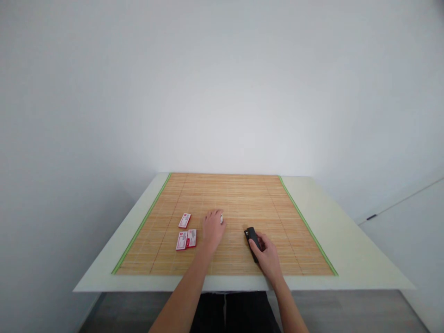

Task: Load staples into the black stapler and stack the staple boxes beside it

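Observation:
My right hand (268, 256) is wrapped round a black stapler (252, 235), which points away from me over the bamboo mat. My left hand (213, 227) is near the middle of the mat, palm down with its fingers curled. Between its thumb and fingers shows a bit of a small white thing (221, 218), mostly hidden by the hand. Left of that hand lie small red-and-white boxes, perhaps of staples: one box (185, 220) lies farther back, while a second box (181, 241) and a third box (191, 238) lie side by side nearer me.
The bamboo mat (236, 194) with green edging covers the middle of a white table (347, 249). White walls (222, 92) stand behind and at the sides. A thin cable with a dark piece (371, 217) runs along the right wall. The table's front edge is close to my body.

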Demonstrator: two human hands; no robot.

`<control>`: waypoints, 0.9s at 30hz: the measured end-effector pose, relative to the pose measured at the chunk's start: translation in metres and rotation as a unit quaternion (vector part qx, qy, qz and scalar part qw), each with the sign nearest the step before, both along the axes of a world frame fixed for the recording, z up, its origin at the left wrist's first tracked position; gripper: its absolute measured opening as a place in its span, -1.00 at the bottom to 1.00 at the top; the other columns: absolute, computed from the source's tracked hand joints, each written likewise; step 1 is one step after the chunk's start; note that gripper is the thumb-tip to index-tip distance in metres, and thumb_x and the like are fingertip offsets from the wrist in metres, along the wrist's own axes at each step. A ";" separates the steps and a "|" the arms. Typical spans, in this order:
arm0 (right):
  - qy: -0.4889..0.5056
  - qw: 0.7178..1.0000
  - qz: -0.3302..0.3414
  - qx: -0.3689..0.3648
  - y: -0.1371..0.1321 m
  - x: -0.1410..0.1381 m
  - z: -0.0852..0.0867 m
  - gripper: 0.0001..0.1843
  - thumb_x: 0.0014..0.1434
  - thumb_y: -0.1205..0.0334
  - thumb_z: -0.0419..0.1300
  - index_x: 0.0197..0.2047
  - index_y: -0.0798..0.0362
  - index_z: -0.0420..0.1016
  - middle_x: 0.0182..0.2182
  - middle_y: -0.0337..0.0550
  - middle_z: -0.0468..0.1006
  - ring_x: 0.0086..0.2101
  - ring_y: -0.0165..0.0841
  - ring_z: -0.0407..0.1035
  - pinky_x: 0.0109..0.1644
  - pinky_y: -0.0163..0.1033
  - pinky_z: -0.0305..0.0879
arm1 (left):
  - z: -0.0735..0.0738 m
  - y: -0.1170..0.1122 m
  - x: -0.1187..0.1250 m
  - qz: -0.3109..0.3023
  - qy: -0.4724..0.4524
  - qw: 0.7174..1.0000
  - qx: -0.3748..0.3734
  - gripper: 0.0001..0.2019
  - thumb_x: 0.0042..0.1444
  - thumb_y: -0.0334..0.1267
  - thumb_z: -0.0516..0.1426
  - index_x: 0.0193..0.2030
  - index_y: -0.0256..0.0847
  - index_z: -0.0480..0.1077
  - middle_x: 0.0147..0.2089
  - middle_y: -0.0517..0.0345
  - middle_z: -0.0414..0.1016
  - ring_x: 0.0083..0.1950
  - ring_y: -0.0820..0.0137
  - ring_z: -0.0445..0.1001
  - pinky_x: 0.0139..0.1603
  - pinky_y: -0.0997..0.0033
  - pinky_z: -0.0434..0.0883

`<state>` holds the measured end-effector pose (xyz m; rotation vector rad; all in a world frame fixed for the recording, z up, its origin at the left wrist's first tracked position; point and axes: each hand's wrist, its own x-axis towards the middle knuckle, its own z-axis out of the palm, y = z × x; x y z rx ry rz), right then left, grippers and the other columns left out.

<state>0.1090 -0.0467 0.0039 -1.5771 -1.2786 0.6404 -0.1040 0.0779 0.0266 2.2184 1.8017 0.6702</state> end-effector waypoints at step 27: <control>-0.117 0.967 0.218 -0.057 0.005 -0.107 0.018 -0.38 0.10 0.10 0.41 0.22 -0.02 0.47 -0.14 -0.11 0.54 -0.16 -0.19 0.45 -0.03 -0.12 0.43 | -0.052 -0.028 -0.147 0.095 -0.179 0.977 0.073 -0.53 0.46 -0.05 -0.10 0.39 -0.13 0.28 0.40 -0.05 0.36 0.41 0.15 0.31 0.45 -0.02 0.22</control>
